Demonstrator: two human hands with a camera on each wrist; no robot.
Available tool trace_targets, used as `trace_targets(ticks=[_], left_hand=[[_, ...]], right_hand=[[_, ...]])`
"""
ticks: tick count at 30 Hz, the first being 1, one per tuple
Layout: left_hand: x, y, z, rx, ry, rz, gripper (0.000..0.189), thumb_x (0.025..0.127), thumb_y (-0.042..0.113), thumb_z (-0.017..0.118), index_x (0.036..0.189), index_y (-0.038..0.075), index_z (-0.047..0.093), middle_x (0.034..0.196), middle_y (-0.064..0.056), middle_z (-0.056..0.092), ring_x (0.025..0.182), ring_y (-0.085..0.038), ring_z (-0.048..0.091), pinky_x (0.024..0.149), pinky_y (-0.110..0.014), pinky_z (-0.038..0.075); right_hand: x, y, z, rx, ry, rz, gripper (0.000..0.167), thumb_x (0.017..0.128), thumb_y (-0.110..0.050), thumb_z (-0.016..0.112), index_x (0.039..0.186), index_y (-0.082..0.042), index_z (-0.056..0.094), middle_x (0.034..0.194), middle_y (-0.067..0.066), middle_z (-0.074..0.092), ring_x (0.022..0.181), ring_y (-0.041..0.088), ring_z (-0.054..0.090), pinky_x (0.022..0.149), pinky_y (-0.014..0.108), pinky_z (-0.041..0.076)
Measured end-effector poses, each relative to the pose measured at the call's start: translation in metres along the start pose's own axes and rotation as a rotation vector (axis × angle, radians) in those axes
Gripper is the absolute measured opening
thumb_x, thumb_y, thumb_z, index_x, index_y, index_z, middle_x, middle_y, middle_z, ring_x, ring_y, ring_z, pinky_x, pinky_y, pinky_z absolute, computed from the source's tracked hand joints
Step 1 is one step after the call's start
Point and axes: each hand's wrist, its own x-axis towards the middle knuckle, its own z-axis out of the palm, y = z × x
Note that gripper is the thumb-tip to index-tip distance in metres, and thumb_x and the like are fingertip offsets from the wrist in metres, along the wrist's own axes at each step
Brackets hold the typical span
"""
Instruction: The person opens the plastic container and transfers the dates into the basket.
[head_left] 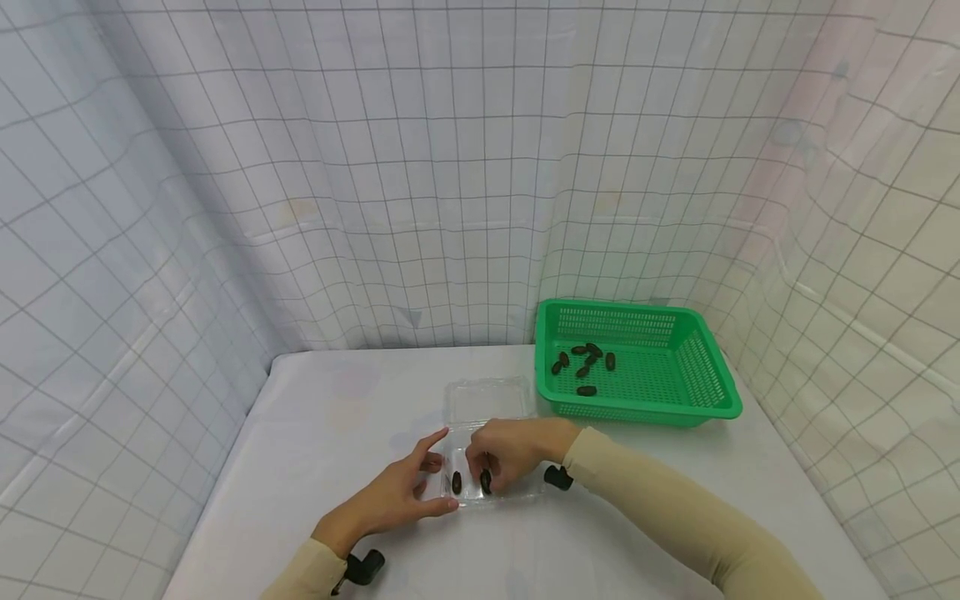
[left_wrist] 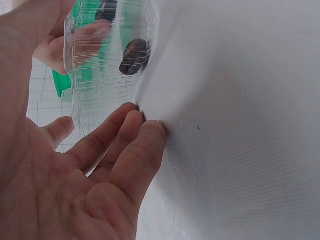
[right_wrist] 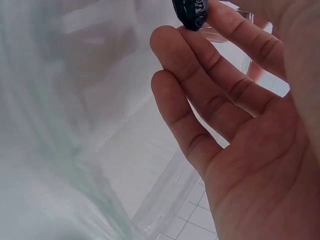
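Observation:
A clear plastic clamshell box (head_left: 471, 493) lies on the table with its lid (head_left: 487, 398) folded back away from me. One dark, wrinkled date (head_left: 457, 482) rests near the left end of the box, also visible through the plastic in the left wrist view as a date (left_wrist: 134, 57). Over the box's middle, my right hand (head_left: 512, 450) pinches another date (right_wrist: 192, 14) at its fingertips. My left hand (head_left: 396, 497) is spread at the box's left end, thumb at the near corner and fingers along the side.
At the back right stands a green plastic basket (head_left: 716, 367) with several dates (head_left: 587, 390) toward its left side. White grid-patterned sheets (head_left: 450, 167) hang behind the table and on both sides. The table (head_left: 322, 417) has a white cover.

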Motion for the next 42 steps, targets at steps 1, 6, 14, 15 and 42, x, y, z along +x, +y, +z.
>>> trace_targets(ticks=[1,6,14,15,42], left_hand=[[0.000,0.000,0.000,0.000,-0.001,0.000,0.111,0.104,0.049,0.089,0.187,0.022,0.021,0.160,-0.016,0.068,0.152,-0.035,0.066,0.122,-0.056,0.062],[0.000,0.000,0.000,0.008,-0.002,-0.002,0.111,0.104,0.050,0.089,0.187,0.022,0.021,0.161,-0.016,0.068,0.152,-0.035,0.067,0.121,-0.057,0.062],[-0.001,0.001,0.000,0.004,0.005,-0.003,0.112,0.103,0.051,0.090,0.187,0.021,0.022,0.160,-0.016,0.069,0.151,-0.036,0.067,0.121,-0.057,0.062],[-0.001,0.001,0.000,0.002,0.005,-0.003,0.112,0.103,0.051,0.090,0.187,0.021,0.022,0.160,-0.017,0.069,0.151,-0.036,0.067,0.121,-0.058,0.062],[-0.001,0.001,0.000,0.020,0.015,0.023,0.114,0.103,0.050,0.091,0.187,0.017,0.021,0.165,-0.019,0.065,0.152,-0.042,0.066,0.121,-0.060,0.062]], right_hand=[[-0.001,0.000,0.000,0.001,0.005,0.003,0.017,0.096,-0.011,0.091,0.109,-0.020,0.084,0.098,-0.008,0.075,0.084,-0.005,0.060,0.077,0.009,0.052],[-0.005,0.000,-0.002,0.030,0.034,0.022,0.018,0.096,-0.010,0.091,0.110,-0.019,0.084,0.100,-0.008,0.074,0.087,-0.003,0.063,0.080,0.010,0.055],[-0.015,0.000,-0.011,0.049,0.091,0.021,0.019,0.097,-0.009,0.091,0.113,-0.017,0.084,0.104,-0.007,0.075,0.094,0.005,0.073,0.086,0.010,0.057],[-0.016,0.000,-0.013,0.050,0.099,0.020,0.019,0.097,-0.010,0.091,0.114,-0.017,0.084,0.105,-0.007,0.075,0.094,0.005,0.073,0.086,0.011,0.057],[-0.105,0.042,-0.075,0.199,0.437,0.182,0.018,0.100,-0.011,0.087,0.116,-0.017,0.082,0.115,-0.006,0.082,0.100,0.009,0.078,0.101,0.047,0.072]])
